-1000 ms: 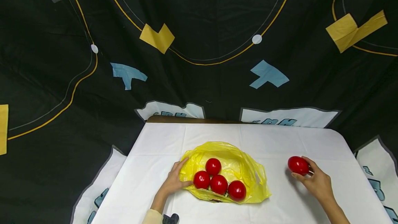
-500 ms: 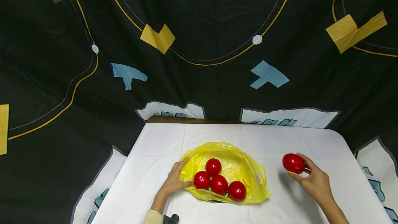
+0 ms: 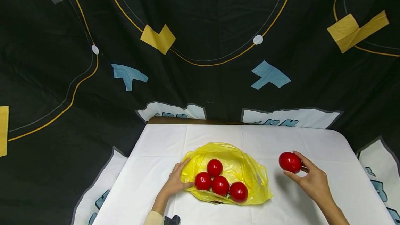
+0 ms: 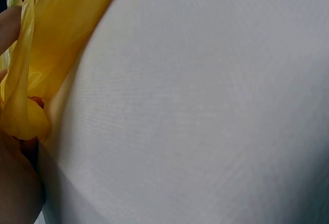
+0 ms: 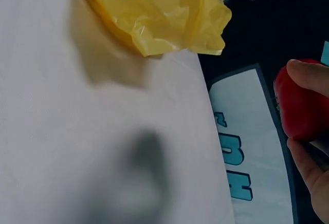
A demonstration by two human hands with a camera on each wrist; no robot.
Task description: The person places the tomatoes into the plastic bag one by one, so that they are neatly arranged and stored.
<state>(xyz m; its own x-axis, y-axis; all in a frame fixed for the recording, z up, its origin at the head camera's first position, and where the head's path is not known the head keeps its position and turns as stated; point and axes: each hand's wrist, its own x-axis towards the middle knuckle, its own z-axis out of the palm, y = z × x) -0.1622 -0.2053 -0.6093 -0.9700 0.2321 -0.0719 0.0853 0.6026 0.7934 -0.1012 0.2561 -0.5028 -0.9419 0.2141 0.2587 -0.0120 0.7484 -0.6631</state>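
A yellow plastic bag [image 3: 232, 159] lies with its mouth spread wide on the table in the head view. Several red tomatoes [image 3: 220, 185] sit inside it. My left hand [image 3: 173, 182] grips the bag's left edge, thumb near the leftmost tomato. The left wrist view has the bag's thin film [image 4: 67, 29] bunched at the fingers. Right of the bag, my right hand [image 3: 315, 181] holds one more tomato [image 3: 290, 162] between thumb and fingertips, raised over the table. In the right wrist view a small greenish stem spot shows on this tomato [image 5: 300, 111].
The table [image 3: 156, 145] wears a white cloth, with a brown edge [image 3: 187, 120] bared at the back. A dark printed curtain [image 3: 212, 89] hangs behind and around it. A black strapped device [image 3: 172, 220] is on the left wrist.
My right hand has carried its tomato leftward and slightly away from me, closer to the bag. The left hand, the bag and the tomatoes in it have stayed put.
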